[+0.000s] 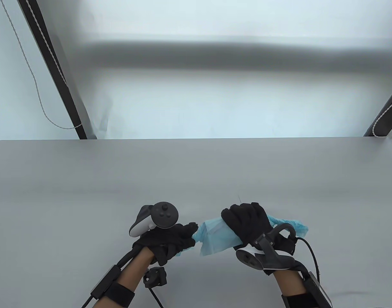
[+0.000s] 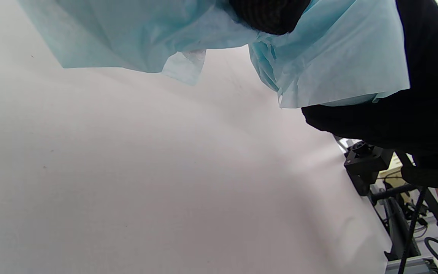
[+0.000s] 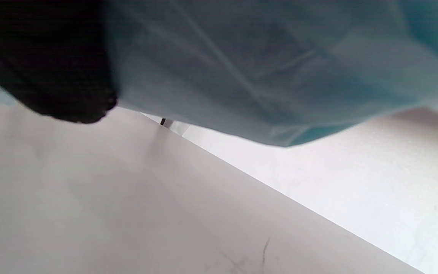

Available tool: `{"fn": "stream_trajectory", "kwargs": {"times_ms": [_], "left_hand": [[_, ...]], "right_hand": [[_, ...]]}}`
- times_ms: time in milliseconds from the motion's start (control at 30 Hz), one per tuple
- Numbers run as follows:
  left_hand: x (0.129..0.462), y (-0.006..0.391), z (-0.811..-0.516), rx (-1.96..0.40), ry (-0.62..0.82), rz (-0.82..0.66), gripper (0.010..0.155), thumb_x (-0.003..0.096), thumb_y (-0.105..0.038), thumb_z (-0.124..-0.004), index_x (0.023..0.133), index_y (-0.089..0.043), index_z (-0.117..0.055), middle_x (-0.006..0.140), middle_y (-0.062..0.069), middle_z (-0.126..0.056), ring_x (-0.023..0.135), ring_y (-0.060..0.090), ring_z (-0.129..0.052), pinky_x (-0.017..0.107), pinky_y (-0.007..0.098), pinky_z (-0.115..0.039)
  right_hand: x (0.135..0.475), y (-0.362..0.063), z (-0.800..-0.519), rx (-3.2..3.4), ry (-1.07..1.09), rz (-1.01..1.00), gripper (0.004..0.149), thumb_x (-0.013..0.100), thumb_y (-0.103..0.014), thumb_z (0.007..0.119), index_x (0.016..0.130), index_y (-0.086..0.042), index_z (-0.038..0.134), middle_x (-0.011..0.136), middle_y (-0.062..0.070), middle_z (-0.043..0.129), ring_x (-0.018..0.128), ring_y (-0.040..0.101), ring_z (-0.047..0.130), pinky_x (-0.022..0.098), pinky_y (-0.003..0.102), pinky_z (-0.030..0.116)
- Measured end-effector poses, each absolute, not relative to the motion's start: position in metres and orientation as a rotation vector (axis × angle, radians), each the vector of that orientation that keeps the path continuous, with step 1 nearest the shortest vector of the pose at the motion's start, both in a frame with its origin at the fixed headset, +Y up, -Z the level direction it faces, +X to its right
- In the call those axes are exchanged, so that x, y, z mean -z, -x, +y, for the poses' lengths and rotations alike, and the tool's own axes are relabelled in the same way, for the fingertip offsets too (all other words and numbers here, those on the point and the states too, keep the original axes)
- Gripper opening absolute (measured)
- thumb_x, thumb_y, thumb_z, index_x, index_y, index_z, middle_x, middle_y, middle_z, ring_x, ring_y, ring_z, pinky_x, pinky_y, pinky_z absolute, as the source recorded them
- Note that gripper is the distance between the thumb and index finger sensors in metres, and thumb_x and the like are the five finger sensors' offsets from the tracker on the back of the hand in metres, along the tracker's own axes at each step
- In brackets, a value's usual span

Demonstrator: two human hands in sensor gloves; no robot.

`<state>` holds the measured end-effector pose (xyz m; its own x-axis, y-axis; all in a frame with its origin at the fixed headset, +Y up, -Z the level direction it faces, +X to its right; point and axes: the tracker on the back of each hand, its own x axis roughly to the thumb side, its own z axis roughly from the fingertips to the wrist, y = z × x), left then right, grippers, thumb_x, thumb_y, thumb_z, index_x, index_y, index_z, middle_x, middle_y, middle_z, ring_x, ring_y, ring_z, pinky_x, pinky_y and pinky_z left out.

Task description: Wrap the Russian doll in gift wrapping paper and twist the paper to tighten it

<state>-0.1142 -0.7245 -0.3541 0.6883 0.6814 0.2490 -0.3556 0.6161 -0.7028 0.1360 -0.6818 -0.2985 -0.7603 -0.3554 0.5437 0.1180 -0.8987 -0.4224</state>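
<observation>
Both hands on blue wrapping paper (image 1: pixel 215 235), long axis left-right, right hand (image 1: pixel 247 221) round middle, left hand (image 1: pixel 170 239) pinching end

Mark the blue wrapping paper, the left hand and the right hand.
blue wrapping paper (image 1: pixel 216 239): table view, middle of bundle.
left hand (image 1: pixel 170 239): table view, back of glove.
right hand (image 1: pixel 247 221): table view, knuckles over bundle.

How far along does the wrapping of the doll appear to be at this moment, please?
Done: the blue paper covers the bundle; no doll shows. In hand: the right hand grips the middle while the left hand pinches the left end. Left: the right end looks bunched; its tightness is unclear.
</observation>
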Motion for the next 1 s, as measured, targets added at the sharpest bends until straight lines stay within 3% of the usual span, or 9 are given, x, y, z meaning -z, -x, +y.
{"fn": "stream_trajectory", "kwargs": {"times_ms": [133, 267, 367, 500, 733, 833, 933, 967, 1000], "left_hand": [[0.353, 0.113, -0.726, -0.545, 0.591, -0.485, 0.058, 0.0504, -0.036, -0.080, 0.099, -0.006, -0.069, 0.099, 0.022, -0.065, 0.086, 0.042, -0.062, 0.065, 0.066, -0.054], [0.354, 0.115, -0.731, -0.623, 0.611, -0.523, 0.056, 0.0507, -0.039, -0.080, 0.095, -0.006, -0.068, 0.118, 0.034, -0.044, 0.100, 0.057, -0.044, 0.067, 0.064, -0.050], [0.352, 0.116, -0.732, -0.722, 0.631, -0.555, 0.055, 0.0527, -0.038, -0.084, 0.093, -0.004, -0.066, 0.120, 0.032, -0.056, 0.104, 0.060, -0.056, 0.067, 0.066, -0.057], [0.342, 0.107, -0.725, -0.719, 0.558, -0.546, 0.051, 0.0551, -0.035, -0.086, 0.088, -0.003, -0.065, 0.109, 0.024, -0.078, 0.099, 0.052, -0.079, 0.063, 0.065, -0.068], [0.329, 0.091, -0.712, -0.567, 0.205, -0.529, 0.046, 0.0536, -0.030, -0.088, 0.081, -0.001, -0.065, 0.092, 0.013, -0.092, 0.072, 0.033, -0.102, 0.050, 0.056, -0.085], [0.332, 0.093, -0.715, -0.529, 0.215, -0.553, 0.050, 0.0547, -0.034, -0.086, 0.085, -0.002, -0.062, 0.091, 0.013, -0.091, 0.058, 0.023, -0.104, 0.046, 0.050, -0.087], [0.338, 0.097, -0.718, -0.522, 0.362, -0.509, 0.060, 0.0557, -0.035, -0.082, 0.098, -0.004, -0.053, 0.096, 0.017, -0.086, 0.054, 0.018, -0.101, 0.044, 0.047, -0.087], [0.340, 0.098, -0.719, -0.535, 0.404, -0.535, 0.076, 0.0566, -0.034, -0.082, 0.112, -0.013, -0.033, 0.095, 0.013, -0.087, 0.054, 0.020, -0.101, 0.044, 0.048, -0.086], [0.343, 0.101, -0.720, -0.560, 0.438, -0.537, 0.085, 0.0569, -0.033, -0.083, 0.113, -0.010, -0.023, 0.096, 0.016, -0.087, 0.054, 0.021, -0.101, 0.043, 0.049, -0.086]], "right_hand": [[0.299, -0.136, -0.681, 2.672, 0.942, 0.546, 0.119, 0.036, -0.057, 0.105, 0.122, -0.017, 0.034, 0.118, 0.021, 0.059, 0.103, 0.043, 0.067, 0.082, 0.065, 0.055], [0.300, -0.137, -0.683, 2.686, 0.950, 0.549, 0.119, 0.036, -0.057, 0.105, 0.122, -0.017, 0.034, 0.118, 0.022, 0.059, 0.104, 0.043, 0.067, 0.082, 0.065, 0.055], [0.300, -0.137, -0.684, 2.696, 0.949, 0.545, 0.119, 0.036, -0.058, 0.105, 0.122, -0.017, 0.033, 0.118, 0.021, 0.058, 0.104, 0.043, 0.066, 0.082, 0.066, 0.055], [0.301, -0.139, -0.685, 2.712, 0.940, 0.532, 0.119, 0.037, -0.058, 0.104, 0.122, -0.017, 0.032, 0.118, 0.021, 0.058, 0.104, 0.043, 0.065, 0.082, 0.066, 0.055], [0.302, -0.140, -0.682, 2.742, 0.899, 0.555, 0.119, 0.037, -0.057, 0.104, 0.122, -0.015, 0.032, 0.118, 0.022, 0.058, 0.104, 0.044, 0.065, 0.081, 0.067, 0.055], [0.302, -0.144, -0.683, 2.773, 0.883, 0.538, 0.120, 0.037, -0.058, 0.104, 0.123, -0.015, 0.032, 0.118, 0.022, 0.058, 0.104, 0.044, 0.065, 0.080, 0.068, 0.056], [0.301, -0.142, -0.683, 2.749, 0.896, 0.541, 0.120, 0.037, -0.058, 0.105, 0.123, -0.015, 0.033, 0.118, 0.022, 0.058, 0.103, 0.044, 0.066, 0.080, 0.068, 0.056], [0.300, -0.140, -0.683, 2.747, 0.910, 0.535, 0.119, 0.036, -0.057, 0.105, 0.123, -0.016, 0.033, 0.118, 0.022, 0.059, 0.103, 0.044, 0.066, 0.081, 0.067, 0.056], [0.300, -0.139, -0.683, 2.746, 0.922, 0.537, 0.119, 0.036, -0.058, 0.105, 0.123, -0.016, 0.033, 0.118, 0.022, 0.059, 0.103, 0.044, 0.066, 0.081, 0.067, 0.056]]}}
